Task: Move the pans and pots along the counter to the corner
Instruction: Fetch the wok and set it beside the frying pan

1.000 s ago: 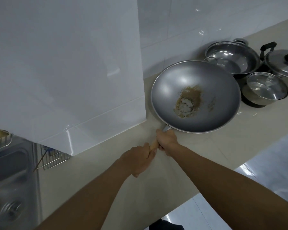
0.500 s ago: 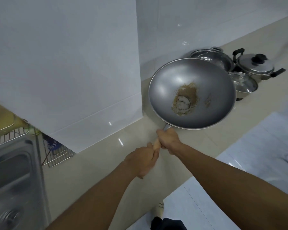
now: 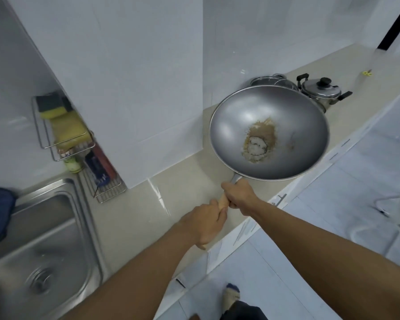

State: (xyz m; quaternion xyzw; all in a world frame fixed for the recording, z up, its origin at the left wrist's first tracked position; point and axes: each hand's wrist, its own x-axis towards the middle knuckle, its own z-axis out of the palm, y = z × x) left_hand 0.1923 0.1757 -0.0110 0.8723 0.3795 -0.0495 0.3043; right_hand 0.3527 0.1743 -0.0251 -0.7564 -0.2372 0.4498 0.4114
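Head view: wok (image 3: 268,132) held above the counter (image 3: 183,181).
On the handle (image 3: 223,203) the left hand (image 3: 206,221) grips the end, the right hand (image 3: 239,195) nearer the bowl; the pan hangs right of centre. Best carried level and set down clear of the far lidded pot (image 3: 321,93).

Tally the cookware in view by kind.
Woks: 1, the wok.
Pots: 2, the lidded pot and a pot partly hidden behind the wok.
Total: 3 in view.
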